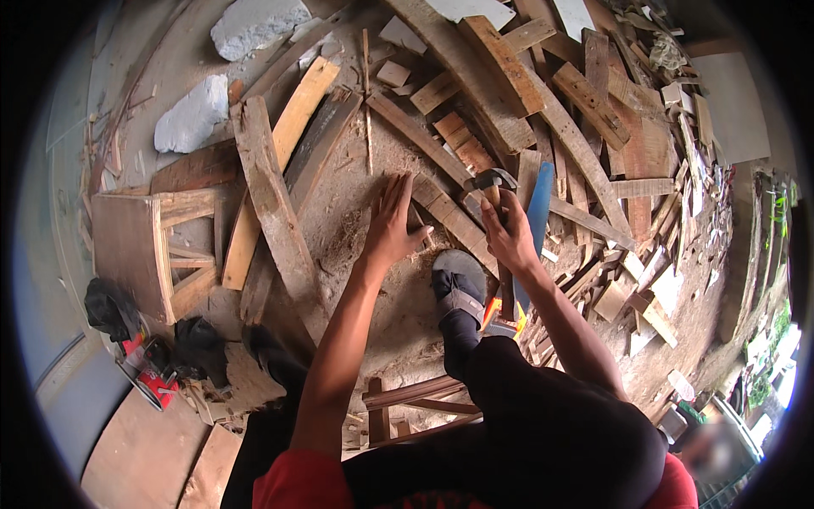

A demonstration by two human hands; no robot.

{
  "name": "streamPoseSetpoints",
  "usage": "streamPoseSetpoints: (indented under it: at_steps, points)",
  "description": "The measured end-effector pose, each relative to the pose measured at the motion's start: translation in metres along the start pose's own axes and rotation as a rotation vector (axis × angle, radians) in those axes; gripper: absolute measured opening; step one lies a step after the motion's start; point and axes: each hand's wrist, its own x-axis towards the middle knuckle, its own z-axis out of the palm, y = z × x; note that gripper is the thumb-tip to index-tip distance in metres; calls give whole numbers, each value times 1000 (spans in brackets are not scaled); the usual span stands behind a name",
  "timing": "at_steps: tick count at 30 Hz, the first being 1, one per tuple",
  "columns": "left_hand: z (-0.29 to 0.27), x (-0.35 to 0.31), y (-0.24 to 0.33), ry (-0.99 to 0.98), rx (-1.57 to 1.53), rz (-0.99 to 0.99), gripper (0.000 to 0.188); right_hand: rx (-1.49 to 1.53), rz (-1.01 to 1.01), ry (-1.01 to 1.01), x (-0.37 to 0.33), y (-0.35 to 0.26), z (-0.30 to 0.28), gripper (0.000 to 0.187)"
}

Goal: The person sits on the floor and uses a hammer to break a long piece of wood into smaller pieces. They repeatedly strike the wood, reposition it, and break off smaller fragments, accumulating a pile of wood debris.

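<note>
My right hand (511, 233) is closed around a claw hammer (496, 179), its dark head up near the fingers. Stretched out, the fingers of my left hand (394, 222) hang over the dusty ground, thumb apart, with nothing held. Between the two hands runs a short wooden plank (449, 216), beside my dark shoe (459, 284). A handsaw with a blue blade (539, 204) lies just right of the hammer. Its orange and yellow handle (506, 318) shows below, partly behind my right forearm and knee.
Loose timber (593, 106) is heaped at the far right, with scattered offcuts (653, 318) below it. Several boards (273, 199) lean together on the left, near a wooden box frame (131, 246). White blocks (193, 114) lie at the far left. A red container (157, 386) stands lower left.
</note>
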Motion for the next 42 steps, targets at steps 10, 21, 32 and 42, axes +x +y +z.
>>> streamPoseSetpoints:
  at_steps: [10, 21, 32, 42]
  points:
    - [-28, -29, -47, -248, 318, 55, 73, 42, -28, -23, -6, 3, 4, 36]
    - [-157, -58, -55, 533, 255, -72, 50, 150, -88, -95, -4, -9, 9, 37]
    - [-139, -63, -103, 790, -289, -430, 90, 35, -56, -282, -26, -32, 44, 44]
    - [-114, -66, -81, 757, -281, -449, 78, -55, -87, -384, -22, -64, 68, 47]
